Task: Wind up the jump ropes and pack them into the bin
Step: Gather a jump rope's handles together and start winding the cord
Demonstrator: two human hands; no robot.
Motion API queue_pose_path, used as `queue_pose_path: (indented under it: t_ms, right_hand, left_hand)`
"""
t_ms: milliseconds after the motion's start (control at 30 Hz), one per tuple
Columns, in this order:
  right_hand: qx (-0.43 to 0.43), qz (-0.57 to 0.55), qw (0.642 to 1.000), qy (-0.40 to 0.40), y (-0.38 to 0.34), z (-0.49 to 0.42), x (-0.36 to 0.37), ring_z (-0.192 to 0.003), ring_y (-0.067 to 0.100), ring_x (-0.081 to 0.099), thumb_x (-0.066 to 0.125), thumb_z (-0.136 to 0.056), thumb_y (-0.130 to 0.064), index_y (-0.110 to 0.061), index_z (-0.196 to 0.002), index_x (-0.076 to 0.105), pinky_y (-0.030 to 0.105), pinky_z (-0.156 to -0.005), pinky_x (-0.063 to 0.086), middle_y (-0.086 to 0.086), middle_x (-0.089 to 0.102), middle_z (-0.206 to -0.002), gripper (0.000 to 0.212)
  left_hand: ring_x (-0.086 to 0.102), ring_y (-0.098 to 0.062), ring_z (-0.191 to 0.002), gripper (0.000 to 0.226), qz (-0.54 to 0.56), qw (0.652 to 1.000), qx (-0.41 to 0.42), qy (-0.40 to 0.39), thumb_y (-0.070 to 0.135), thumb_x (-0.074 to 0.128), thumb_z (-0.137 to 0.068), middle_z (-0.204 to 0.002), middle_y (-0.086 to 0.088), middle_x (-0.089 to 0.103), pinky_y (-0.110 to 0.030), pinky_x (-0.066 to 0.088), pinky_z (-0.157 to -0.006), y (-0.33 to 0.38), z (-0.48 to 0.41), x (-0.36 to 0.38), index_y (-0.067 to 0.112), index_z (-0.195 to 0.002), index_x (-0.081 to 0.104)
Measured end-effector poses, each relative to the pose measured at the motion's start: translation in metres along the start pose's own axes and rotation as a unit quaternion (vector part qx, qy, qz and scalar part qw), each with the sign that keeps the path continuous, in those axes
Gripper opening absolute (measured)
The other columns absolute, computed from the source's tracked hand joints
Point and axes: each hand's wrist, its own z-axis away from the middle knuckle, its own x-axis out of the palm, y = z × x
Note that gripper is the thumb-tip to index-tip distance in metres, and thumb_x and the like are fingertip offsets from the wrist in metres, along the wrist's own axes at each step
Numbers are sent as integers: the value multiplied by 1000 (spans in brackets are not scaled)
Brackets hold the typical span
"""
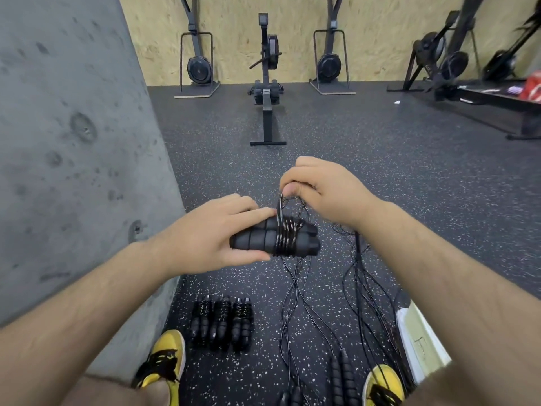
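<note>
Left hand is wrapped around a pair of black foam handles held side by side at waist height over the floor, thumb under and fingers over, while the right hand pinches the speckled cord just above the turns already laid around the handles. To do this winding well, I would keep the cord taut as each turn goes on, lay every new loop snug beside the one before it rather than on top, hold both handles level so they do not splay, and tuck the tail under a wrap at the end so the bundle does not spring loose. Three finished bundles lie in a neat row on the floor near the left yellow shoe. Loose cords trail down from the hands and across the floor; their count is hard to tell, though at least one more set of unwound handles lies between the feet. A pale container edge, probably the bin, sits beside the right shoe. Four machines stand along the far wall.
</note>
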Motion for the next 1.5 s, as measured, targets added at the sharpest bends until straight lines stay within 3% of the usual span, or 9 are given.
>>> queue_pose_path:
  t_ms: [167,267,400,500,733,1000,1167,1367,1500]
  right_hand:
    - [113,-221,969,5,-6,5,12,-83,0,59,56,-98,-16,-34,-90,67,35,-85,52,-15,61,-85,22]
    - [208,-313,921,-98,-24,4,15,-71,-12,57,68,-85,1,-32,-85,62,11,-73,48,-13,58,-83,34]
    - [250,-160,950,-94,-40,8,36,-76,16,50,40,-102,-8,-3,-103,62,24,-72,40,7,61,-93,23]
    - [214,-205,953,-65,-61,14,44,-63,1,44,35,-107,-23,-19,-95,58,17,-59,35,-11,51,-76,26]
    - [222,-132,961,-102,-82,17,48,-86,21,62,31,-107,-35,-17,-111,61,37,-79,50,3,65,-95,36]
    - [152,20,979,-132,-90,23,6,-68,17,51,37,-105,-35,-19,-84,51,31,-56,34,-5,53,-74,30]
    - [17,211,976,-51,-81,18,-7,-84,22,61,28,-106,-42,-24,-107,53,34,-66,44,-7,58,-92,31]
    - [-61,177,982,-13,-46,4,-5,-79,21,65,23,-100,-47,-32,-105,63,28,-59,32,-10,65,-95,44]
    - [-69,148,987,5,-27,2,-3,-79,13,61,45,-102,-39,-33,-99,66,25,-61,32,-14,62,-90,22]
  left_hand:
    - [54,-12,-106,67,98,991,-54,75,55,61,-91,-116,8,57,-31,43,-96,20,-6,-12,18,-145,47]
    - [56,-13,-110,68,100,988,-74,89,50,61,-90,-121,5,57,-31,43,-98,17,-4,-16,14,-145,45]
    - [54,-17,-111,70,39,989,-105,95,57,57,-90,-122,1,58,-38,44,-99,1,-5,-17,16,-145,44]
    - [52,-20,-112,75,-16,987,-136,86,63,52,-90,-124,-1,57,-42,45,-100,-16,-3,-15,16,-148,43]
    - [51,-25,-107,82,-69,980,-178,56,69,45,-88,-125,-3,56,-45,48,-94,-37,3,-11,16,-150,43]
    - [53,-30,-100,73,-127,977,-171,28,58,65,-88,-124,-3,59,-50,51,-86,-50,9,-10,18,-147,47]
    - [54,-27,-103,73,-99,985,-139,2,64,57,-83,-125,3,58,-51,51,-85,-46,12,-5,27,-145,44]
    - [45,-13,-106,72,-4,996,-84,-17,63,61,-84,-128,10,55,-52,48,-89,-27,12,1,27,-145,51]
    - [51,-19,-108,70,57,997,-50,-10,58,69,-84,-129,9,56,-49,44,-96,-11,11,-6,23,-142,53]
